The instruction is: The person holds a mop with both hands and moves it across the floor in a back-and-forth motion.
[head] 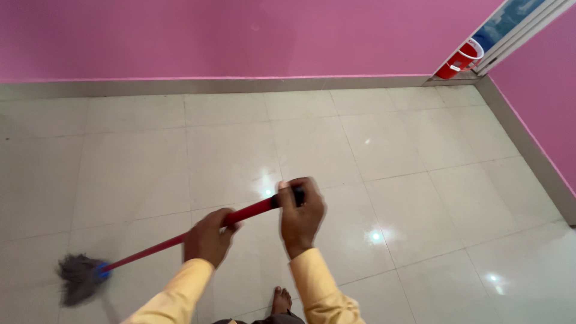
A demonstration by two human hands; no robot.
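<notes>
Mop handle [198,231] is gripped by left hand [208,238] mid-shaft and right hand [301,216] at its top, fingers wrapped tight; mop head [79,277] should be kept flat on floor [420,198].

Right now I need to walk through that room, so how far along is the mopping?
Done: can't tell; the floor tiles shine evenly. In hand: the left hand and right hand grip the red mop handle, mop head on the near-left tiles. Left: unclear; the red bucket waits by the doorway.
</notes>
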